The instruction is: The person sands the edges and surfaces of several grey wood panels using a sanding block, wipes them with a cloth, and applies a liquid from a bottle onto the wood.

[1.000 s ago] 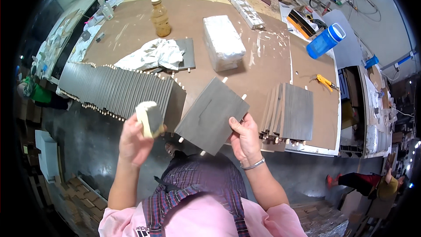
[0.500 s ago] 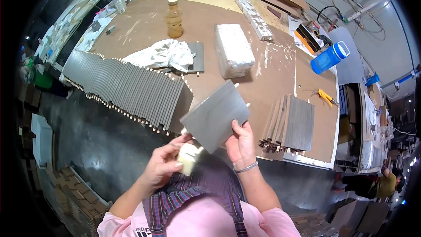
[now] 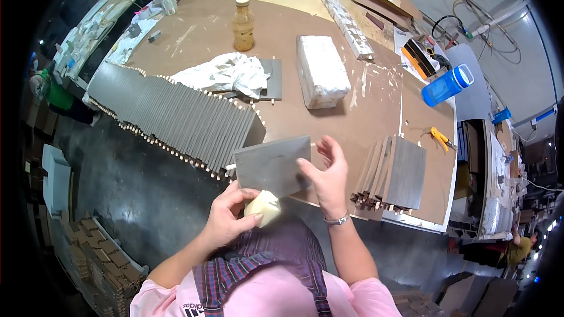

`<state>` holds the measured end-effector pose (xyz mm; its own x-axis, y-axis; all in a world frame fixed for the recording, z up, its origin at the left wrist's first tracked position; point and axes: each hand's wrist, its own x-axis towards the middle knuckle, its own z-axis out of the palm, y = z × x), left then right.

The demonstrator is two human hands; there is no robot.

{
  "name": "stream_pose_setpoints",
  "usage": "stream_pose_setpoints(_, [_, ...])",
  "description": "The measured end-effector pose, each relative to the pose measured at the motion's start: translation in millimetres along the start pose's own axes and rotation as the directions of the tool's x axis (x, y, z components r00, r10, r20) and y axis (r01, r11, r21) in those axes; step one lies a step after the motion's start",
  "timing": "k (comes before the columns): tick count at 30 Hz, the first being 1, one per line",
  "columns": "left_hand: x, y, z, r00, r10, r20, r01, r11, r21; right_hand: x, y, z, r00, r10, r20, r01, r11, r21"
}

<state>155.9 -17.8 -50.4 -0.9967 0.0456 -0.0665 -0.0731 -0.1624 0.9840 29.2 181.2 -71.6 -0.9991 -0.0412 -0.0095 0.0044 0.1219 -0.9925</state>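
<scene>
My right hand point(image 3: 326, 177) holds a grey rectangular panel point(image 3: 270, 164) by its right edge, tilted up over the near edge of the brown table point(image 3: 376, 111). My left hand point(image 3: 228, 217) grips a pale yellow sponge block point(image 3: 263, 208) and presses it against the panel's lower edge. A long row of similar grey panels with wooden dowels point(image 3: 176, 118) leans to the left of the held one. A smaller stack of grey panels point(image 3: 396, 171) stands to the right of my right hand.
On the table lie a crumpled white cloth point(image 3: 226, 73), a white wrapped block point(image 3: 320, 70), a brown bottle point(image 3: 242, 16), a blue bottle point(image 3: 446, 85) and a yellow tool point(image 3: 439, 138). Grey floor point(image 3: 135, 188) and stacked cardboard point(image 3: 97, 258) are at the left.
My left hand came down from the panel's upper left with the sponge to its lower edge. The panel has turned flatter and moved slightly left.
</scene>
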Motion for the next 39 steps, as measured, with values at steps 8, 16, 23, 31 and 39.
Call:
stream_pose_setpoints(8, [4,9,-3,0.999,0.019,0.027,-0.021,0.994,0.103,8,-14,22,0.997,0.050,0.064,-0.047,0.998,-0.042])
stream_pose_setpoints(16, [8,5,-2,0.999,0.032,-0.002,-0.032,0.991,0.133,8,-15,29,0.999,-0.034,0.029,0.039,0.982,-0.183])
stream_pose_setpoints(23, [11,3,-4,0.998,0.067,0.006,-0.066,0.961,0.267,6,-17,29,1.000,0.000,0.022,0.003,0.991,-0.137])
stream_pose_setpoints(31, [11,6,-5,0.999,0.050,0.005,-0.049,0.939,0.341,4,-14,28,1.000,-0.010,0.002,0.010,0.993,-0.114])
stream_pose_setpoints(39, [6,5,-5,0.998,0.050,0.027,-0.056,0.944,0.326,1,-10,33,0.995,-0.089,-0.034,0.083,0.987,-0.141])
